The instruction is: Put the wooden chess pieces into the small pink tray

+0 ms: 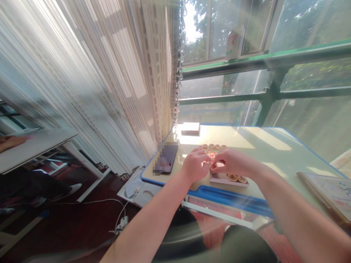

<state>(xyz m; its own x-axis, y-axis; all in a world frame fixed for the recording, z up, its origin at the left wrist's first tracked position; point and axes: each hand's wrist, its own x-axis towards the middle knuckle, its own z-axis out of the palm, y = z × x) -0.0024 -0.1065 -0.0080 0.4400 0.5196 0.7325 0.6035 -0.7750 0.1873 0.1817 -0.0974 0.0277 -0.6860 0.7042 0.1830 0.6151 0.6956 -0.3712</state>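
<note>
Xiangqi pieces (233,178): at least two inside one box (222,182); one pinched by right hand (233,160) at box's left end; left hand (194,165), grasp indeterminable.

Pale curtain (115,73) hangs at left. Can (231,44) stands on green ledge (301,50), trees (201,36) beyond. Dark phone (172,157) lies near desk's (274,155) left edge. White power strip (123,223) below.

Plain dark cloth legwear (246,244) is worn, seen at bottom centre; the left hand (196,164), right hand (231,160) and both forearms (153,215) are uncovered.
</note>
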